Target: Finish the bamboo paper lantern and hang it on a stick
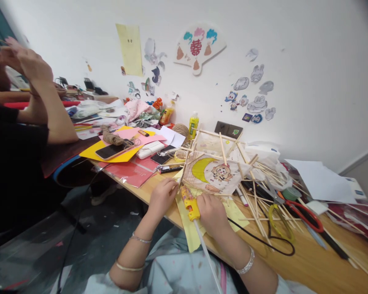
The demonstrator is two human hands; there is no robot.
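Box-like frame (223,148) of slim wooden sticks, its thin panel (214,161) bearing a yellow crescent moon (199,170). Right grip (213,212), closed around a yellow plastic glue gun (190,204), lies just before the frame; left grip (164,196) is at its near-left corner, whether pinching cannot be told. Wooden counter (306,265) beneath the frame; white wall (95,32) behind.

The right hand (211,212) covers the handle of the yellow plastic glue gun (194,210). The translucent glue stick (206,247) behind it is cut off by the near edge. Whether the left hand's fingertips (175,186) touch the pale wooden-stick frame (222,149) cannot be told. At far left, a co-worker's raised hand (35,65) holds a blurred pink object (14,42); lettering on the yellow-green plastic bottle (193,124) is too small to read.
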